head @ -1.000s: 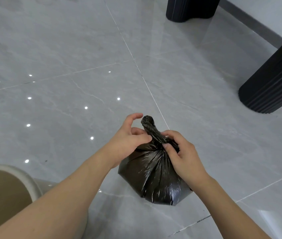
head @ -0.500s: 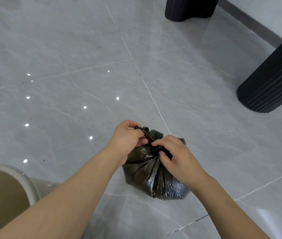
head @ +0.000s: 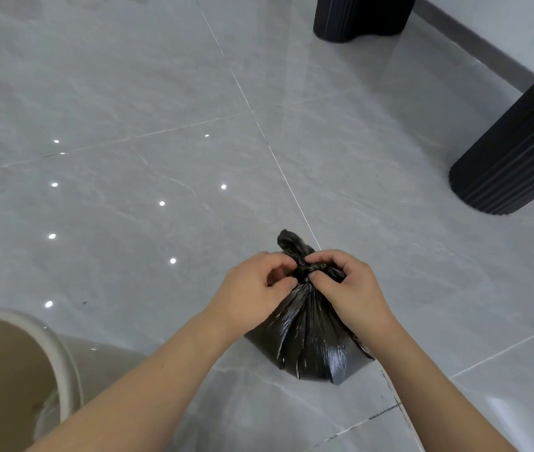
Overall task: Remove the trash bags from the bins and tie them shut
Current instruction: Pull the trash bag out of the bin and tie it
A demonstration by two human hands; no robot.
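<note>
Black trash bag [head: 308, 337] sits on floor [head: 128, 93], out of bin [head: 60, 353]. Left hand [head: 252, 295] and right hand [head: 350, 288] pinch knot [head: 306, 270]. Pull 2 ends apart evenly, cinch low.

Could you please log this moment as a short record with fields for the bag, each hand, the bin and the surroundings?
bag: black trash bag standing on the grey tiled floor, neck gathered, knot at the top, tail sticking up
left hand: left hand pinches the neck at the knot
right hand: right hand pinches the knot from the other side
bin: beige bin at lower left, no liner visible
surroundings: two black ribbed bases beyond
</note>
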